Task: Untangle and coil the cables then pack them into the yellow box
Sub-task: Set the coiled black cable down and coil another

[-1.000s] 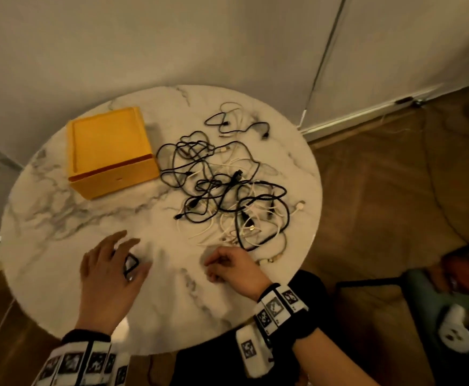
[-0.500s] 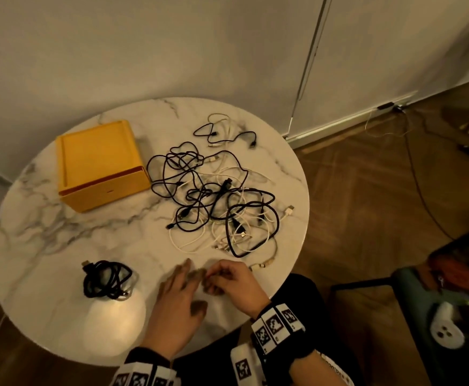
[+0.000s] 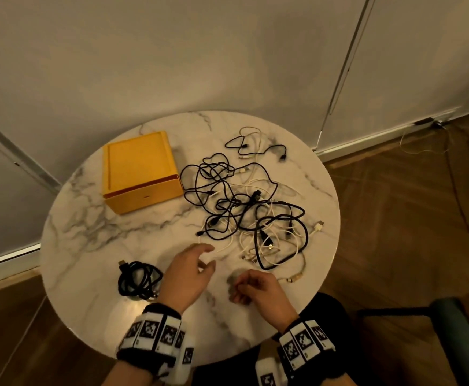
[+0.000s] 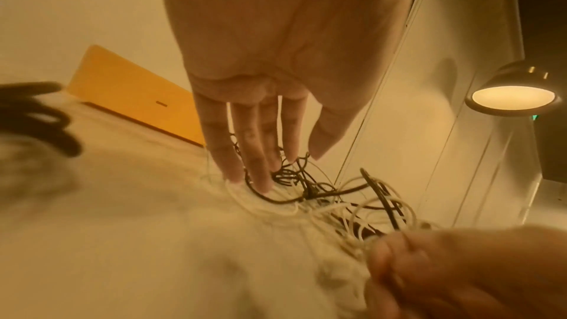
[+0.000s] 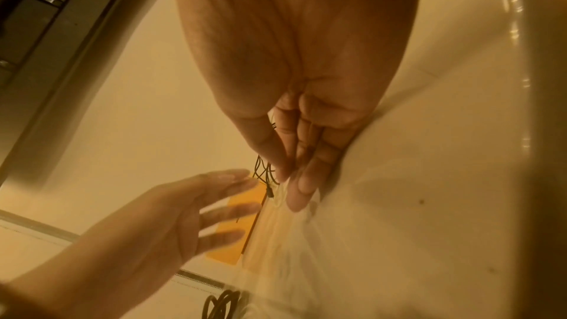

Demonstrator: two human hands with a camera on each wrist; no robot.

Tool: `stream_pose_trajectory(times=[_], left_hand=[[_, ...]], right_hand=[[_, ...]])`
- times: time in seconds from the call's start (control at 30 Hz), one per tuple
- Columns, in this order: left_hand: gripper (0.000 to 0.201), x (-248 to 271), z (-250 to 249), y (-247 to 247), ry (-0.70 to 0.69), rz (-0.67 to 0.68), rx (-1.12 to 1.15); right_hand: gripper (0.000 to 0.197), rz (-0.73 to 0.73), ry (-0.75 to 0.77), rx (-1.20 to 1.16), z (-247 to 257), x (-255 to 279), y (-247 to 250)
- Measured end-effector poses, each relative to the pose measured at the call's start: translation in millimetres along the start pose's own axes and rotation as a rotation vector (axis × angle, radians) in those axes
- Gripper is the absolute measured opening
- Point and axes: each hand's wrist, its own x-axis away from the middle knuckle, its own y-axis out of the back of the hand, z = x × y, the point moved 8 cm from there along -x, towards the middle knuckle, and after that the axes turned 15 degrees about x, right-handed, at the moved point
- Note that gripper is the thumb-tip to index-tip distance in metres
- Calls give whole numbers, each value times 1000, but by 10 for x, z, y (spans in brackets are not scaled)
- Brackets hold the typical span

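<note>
Up on the round marble table (image 3: 94, 227) sits the yellow box (image 3: 141, 174), closed, toward the far left, with the tangled heap of black and white cables (image 3: 244, 215) just to its right, spread over the middle and right of the tabletop. A smaller pair of loose cables (image 3: 255, 146) lies apart near the far edge. One coiled black cable (image 3: 138, 281) rests on its own near the front left edge, just beside the left wrist. The left hand (image 3: 188, 271) hovers over the table between that coil and the heap, its fingers (image 4: 254, 154) straight and spread, holding nothing, tips reaching toward the nearest white strands. The right hand (image 3: 258, 288) lies low at the front of the table, fingers curled in with the thumb against the fingertips; whether a thin white cable is pinched there cannot be told. A lit lamp (image 4: 512, 96) shows in the left wrist view.
</note>
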Motion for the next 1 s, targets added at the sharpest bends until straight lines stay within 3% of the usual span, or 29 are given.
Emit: stream_pose_trajectory(times=[0.1,0.2,0.27,0.4,0.5,0.6,0.7,0.8,0.9,1.0], left_hand=[[45,-325,-159,35,-22,-7,15],[64,-594,-83,-198,157,196,63],[58,-678,-84,-313,210,285,117],[17,-764,-691,47,-16,120,391],[17,-741,-1246,592,-189,-23,510],[18,-545,-1713,973,-376,-59,462],[10,-275,-1873,1003,-417,4,463],[12,-6,-1868,887,-433,16,407],[22,182,-1824,749,-444,60,386],[31,334,-1750,695,-381,138,637]], right_hand=[[29,1,4,6,18,-4,-3],[33,3,2,21,32,10,-6],[33,8,-2,25,49,21,-15],[25,38,19,138,230,61,-15],[17,17,142,250,603,112,109],[19,-119,236,181,1096,195,385],[24,-318,297,101,1524,296,713],[37,-444,386,206,1852,398,772],[49,-432,549,311,2137,434,552],[21,-285,595,417,2171,367,243]])
